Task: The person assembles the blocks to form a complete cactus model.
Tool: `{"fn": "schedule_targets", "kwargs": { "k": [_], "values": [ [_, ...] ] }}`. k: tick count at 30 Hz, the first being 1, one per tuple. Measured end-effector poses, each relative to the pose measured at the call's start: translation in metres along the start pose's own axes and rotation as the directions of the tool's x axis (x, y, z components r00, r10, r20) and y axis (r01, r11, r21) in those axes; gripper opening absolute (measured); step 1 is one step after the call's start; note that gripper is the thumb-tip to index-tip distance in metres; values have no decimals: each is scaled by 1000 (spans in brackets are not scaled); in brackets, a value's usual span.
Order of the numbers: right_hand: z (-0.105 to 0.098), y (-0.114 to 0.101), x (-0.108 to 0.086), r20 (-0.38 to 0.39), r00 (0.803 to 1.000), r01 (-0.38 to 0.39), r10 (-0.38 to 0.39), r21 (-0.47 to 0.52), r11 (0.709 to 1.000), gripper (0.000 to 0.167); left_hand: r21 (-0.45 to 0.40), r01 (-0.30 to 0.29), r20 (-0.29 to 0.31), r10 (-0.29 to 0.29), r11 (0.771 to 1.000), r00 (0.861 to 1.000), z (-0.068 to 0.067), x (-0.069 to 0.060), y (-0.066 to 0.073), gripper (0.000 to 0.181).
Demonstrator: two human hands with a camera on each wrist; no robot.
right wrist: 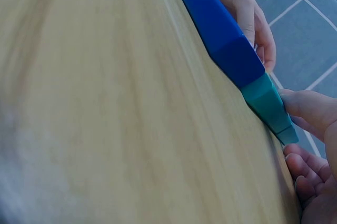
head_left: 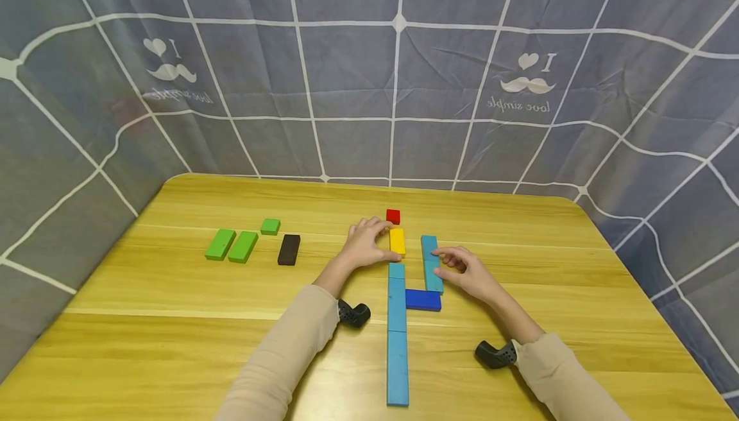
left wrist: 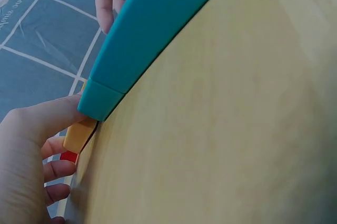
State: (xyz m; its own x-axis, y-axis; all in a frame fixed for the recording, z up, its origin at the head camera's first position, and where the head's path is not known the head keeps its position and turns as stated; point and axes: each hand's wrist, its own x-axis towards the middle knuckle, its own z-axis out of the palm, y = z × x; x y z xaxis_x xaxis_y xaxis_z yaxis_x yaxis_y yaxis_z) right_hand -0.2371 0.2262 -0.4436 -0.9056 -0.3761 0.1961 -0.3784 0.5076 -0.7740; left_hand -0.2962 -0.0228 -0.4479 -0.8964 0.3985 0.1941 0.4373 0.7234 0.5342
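In the head view my left hand (head_left: 365, 243) spans a yellow block (head_left: 397, 242) lengthwise, thumb at its near end and index finger at its far end. A small red block (head_left: 393, 217) lies just beyond. Light blue blocks (head_left: 397, 305) form a long column below the yellow one. My right hand (head_left: 469, 271) touches the right side of two more light blue blocks (head_left: 430, 264) set end to end, with thumb and index finger on that same side. A dark blue block (head_left: 423, 300) lies crosswise between the column and this pair.
To the left on the wooden table (head_left: 190, 344) lie two green blocks (head_left: 220, 244), a smaller green block (head_left: 270, 226) and a black block (head_left: 289, 249). A grey curtain (head_left: 346, 74) with white lines hangs behind the table's far edge.
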Motion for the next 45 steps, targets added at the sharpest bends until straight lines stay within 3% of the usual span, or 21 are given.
{"fn": "schedule_targets", "kwargs": {
  "k": [8, 17, 21, 28, 45],
  "values": [
    [4, 11, -1, -19, 1000, 24, -23, 4, 1000, 33, -3, -8, 12, 8, 1000, 1000, 0, -1, -2, 64],
    [6, 11, -2, -32, 999, 14, -14, -6, 1000, 33, -96, -81, -65, 75, 992, 995, 2, -4, -7, 43],
    [7, 11, -3, -28, 1000, 6, -6, -7, 1000, 33, -98, -89, -62, 83, 991, 995, 1, -7, -7, 40],
    [6, -29, -11, -20, 1000, -18, 18, -3, 1000, 33, -90, -73, -23, 71, 993, 997, 2, -7, -9, 38],
    [5, -27, -9, -11, 1000, -9, 9, -2, 1000, 34, -103, -90, -22, 89, 991, 996, -1, -9, -8, 37]
  ]
}}
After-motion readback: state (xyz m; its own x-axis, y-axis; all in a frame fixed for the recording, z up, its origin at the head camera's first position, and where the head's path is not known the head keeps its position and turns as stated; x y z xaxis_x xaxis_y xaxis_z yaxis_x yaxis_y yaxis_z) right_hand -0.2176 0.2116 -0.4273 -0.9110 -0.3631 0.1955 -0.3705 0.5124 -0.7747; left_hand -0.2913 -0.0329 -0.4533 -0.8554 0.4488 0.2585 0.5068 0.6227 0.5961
